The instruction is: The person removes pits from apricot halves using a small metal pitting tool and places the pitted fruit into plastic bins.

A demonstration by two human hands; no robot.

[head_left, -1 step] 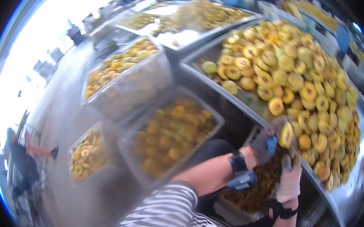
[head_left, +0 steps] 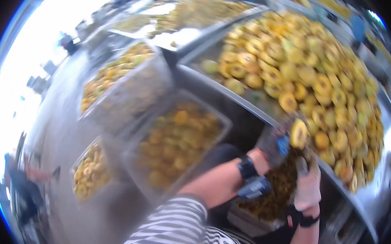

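Note:
My left hand (head_left: 279, 143), in a dark grey glove with a blue patch, is closed on a yellow peach half (head_left: 299, 134), its cut face turned up. Just below and to the right, my right hand (head_left: 308, 184) wears a pale glove. Its fingers are bent in close to the fruit, and what they grip is hidden. Both hands are at the near edge of a metal table (head_left: 246, 104) heaped with yellow peaches (head_left: 299, 70), many cut in half. Under my hands stands a bin of brown scraps (head_left: 272, 197).
To the left are a crate of peaches (head_left: 181, 134), a taller white crate (head_left: 134, 86) and a smaller crate (head_left: 91, 171), all filled. A second metal table (head_left: 178, 39) with fruit is farther off. At the far left a person (head_left: 27, 192) is blurred.
The whole view has shifted slightly, so the tables and crates appear a little farther left. My hands keep nearly the same hold and place by the heap.

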